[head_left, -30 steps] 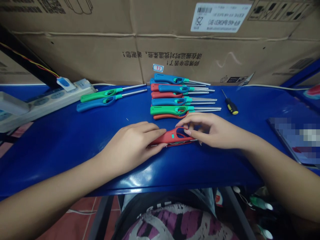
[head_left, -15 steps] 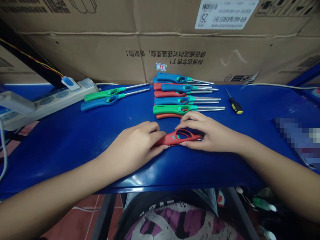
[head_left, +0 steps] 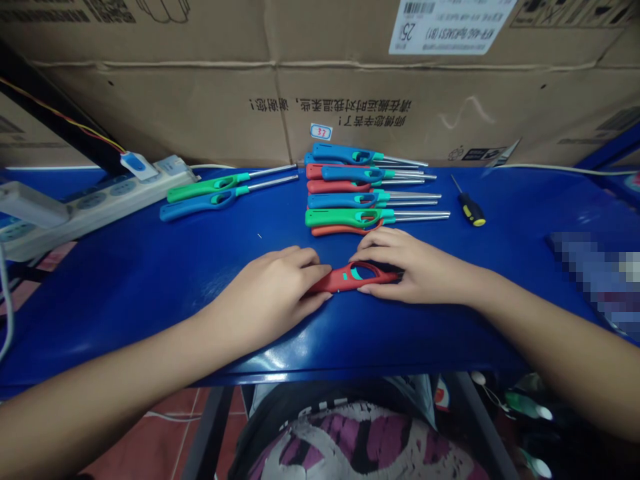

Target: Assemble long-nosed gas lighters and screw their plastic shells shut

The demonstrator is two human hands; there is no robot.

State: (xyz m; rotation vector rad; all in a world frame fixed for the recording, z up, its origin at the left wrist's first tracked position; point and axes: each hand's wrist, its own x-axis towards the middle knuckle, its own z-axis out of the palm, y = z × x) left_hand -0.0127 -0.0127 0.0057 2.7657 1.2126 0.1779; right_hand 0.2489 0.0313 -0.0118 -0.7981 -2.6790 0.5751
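Observation:
A red lighter point(head_left: 340, 280) with a teal trigger lies level just above or on the blue table, between both hands. My left hand point(head_left: 277, 287) grips its handle end, thumb and fingers closed round it. My right hand point(head_left: 413, 267) pinches the nozzle end, which its fingers partly hide. Behind the hands is a pile of several lighters, a green one point(head_left: 333, 217) at its front and a blue one point(head_left: 340, 154) at its back, with metal nozzles pointing right. A green lighter point(head_left: 203, 189) and a blue lighter point(head_left: 197, 207) lie apart on the left.
A screwdriver point(head_left: 471, 210) lies right of the pile. On the left, a white power strip point(head_left: 95, 200) with a plug and cables crosses the blue table point(head_left: 150, 287). A cardboard box point(head_left: 175, 113) stands along the back, with a small numbered label point(head_left: 321, 131) near the pile.
The red lighter has turned slightly in my hands, and its two halves now look closed together where a gap showed along the lower edge. Both hands stay in nearly the same place.

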